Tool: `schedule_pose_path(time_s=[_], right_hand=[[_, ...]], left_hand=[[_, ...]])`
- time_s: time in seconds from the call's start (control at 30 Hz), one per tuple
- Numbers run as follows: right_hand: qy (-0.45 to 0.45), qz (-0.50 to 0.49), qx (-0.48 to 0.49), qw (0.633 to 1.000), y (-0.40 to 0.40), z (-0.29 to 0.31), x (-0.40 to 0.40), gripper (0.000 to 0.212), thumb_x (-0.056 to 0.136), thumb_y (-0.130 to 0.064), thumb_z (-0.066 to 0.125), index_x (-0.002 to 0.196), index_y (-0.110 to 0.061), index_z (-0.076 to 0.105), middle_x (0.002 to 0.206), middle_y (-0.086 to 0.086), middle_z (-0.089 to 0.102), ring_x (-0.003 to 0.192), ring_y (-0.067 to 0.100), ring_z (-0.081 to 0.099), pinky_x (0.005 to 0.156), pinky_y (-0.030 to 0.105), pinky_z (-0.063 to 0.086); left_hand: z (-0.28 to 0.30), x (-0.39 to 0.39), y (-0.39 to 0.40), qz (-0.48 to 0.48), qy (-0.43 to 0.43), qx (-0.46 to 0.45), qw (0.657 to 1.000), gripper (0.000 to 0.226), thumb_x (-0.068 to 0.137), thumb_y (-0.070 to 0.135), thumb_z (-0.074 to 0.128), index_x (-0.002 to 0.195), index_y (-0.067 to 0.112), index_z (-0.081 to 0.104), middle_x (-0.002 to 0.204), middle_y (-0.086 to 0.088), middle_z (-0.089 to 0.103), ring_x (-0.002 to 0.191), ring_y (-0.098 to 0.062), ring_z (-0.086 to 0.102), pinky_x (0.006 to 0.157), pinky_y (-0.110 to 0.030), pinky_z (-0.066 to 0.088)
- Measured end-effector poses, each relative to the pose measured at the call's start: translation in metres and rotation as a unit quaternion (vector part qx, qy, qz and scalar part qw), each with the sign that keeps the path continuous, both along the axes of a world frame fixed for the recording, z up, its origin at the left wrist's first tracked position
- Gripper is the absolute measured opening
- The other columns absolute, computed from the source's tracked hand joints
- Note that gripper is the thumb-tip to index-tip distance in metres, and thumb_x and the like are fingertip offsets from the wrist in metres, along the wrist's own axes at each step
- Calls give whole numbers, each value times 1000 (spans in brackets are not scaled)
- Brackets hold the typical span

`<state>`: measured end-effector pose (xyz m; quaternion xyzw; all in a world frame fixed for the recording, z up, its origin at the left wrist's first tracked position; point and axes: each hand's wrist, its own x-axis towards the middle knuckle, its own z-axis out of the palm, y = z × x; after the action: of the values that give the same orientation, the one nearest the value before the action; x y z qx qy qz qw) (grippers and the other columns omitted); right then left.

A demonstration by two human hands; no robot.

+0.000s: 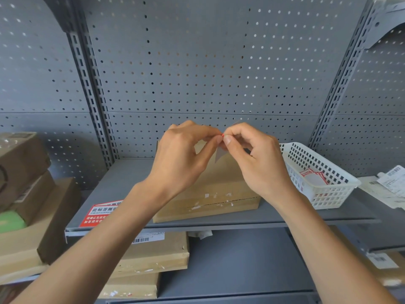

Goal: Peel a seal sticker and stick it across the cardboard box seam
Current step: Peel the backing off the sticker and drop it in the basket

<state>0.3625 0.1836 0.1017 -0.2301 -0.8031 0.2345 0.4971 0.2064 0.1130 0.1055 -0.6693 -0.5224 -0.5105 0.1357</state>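
A flat cardboard box [210, 200] lies on the grey shelf [122, 178], its front seam showing white scraps of torn paper. Above the box, my left hand [182, 159] and my right hand [256, 159] meet fingertip to fingertip. Together they pinch a small seal sticker [220, 153] on its backing, seen edge-on. A thin red edge shows at the pinch and a pale grey corner hangs down between the hands. Which hand holds the sticker and which the backing I cannot tell.
A white perforated basket [317, 170] with more red-and-white stickers stands to the right of the box. A red-and-white seal sticker [103, 212] lies on the shelf's front left. Cardboard parcels [26, 187] are stacked at the left and on the lower shelf. Pegboard backs the shelf.
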Motion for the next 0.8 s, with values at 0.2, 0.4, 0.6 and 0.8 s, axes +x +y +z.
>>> schedule_pose_path(time_s=[0.2, 0.4, 0.6, 0.8], right_hand=[[16, 13, -8, 1000, -2, 4, 1, 12, 96, -8, 62, 87, -12, 68, 80, 4, 74, 81, 23, 72, 79, 38, 56], [0, 0, 27, 1000, -1, 6, 1, 9, 93, -6, 65, 86, -9, 69, 79, -1, 72, 75, 14, 67, 74, 19, 53], [10, -6, 35, 999, 2, 7, -2, 10, 90, -2, 66, 83, -8, 70, 80, 1, 72, 75, 16, 67, 74, 24, 54], [37, -19, -55, 998, 10, 5, 1, 12, 90, -6, 65, 80, -13, 68, 76, 1, 69, 74, 22, 64, 71, 25, 49]], left_hand=[[-1, -1, 2, -2, -3, -1, 1000, 11, 95, 27, 69, 96, 26, 79, 82, 22, 66, 85, -8, 66, 86, -46, 52], [3, -5, 5, -11, -20, -36, 999, 12, 97, 29, 67, 91, 28, 78, 80, 26, 66, 86, 2, 63, 80, -9, 42], [2, -9, 10, -8, -40, -70, 997, 16, 97, 35, 61, 90, 31, 75, 84, 17, 73, 84, 5, 61, 76, -10, 40], [8, -13, 13, -33, -126, -84, 988, 20, 97, 24, 60, 81, 24, 72, 81, 11, 75, 65, -28, 58, 62, -31, 44]])
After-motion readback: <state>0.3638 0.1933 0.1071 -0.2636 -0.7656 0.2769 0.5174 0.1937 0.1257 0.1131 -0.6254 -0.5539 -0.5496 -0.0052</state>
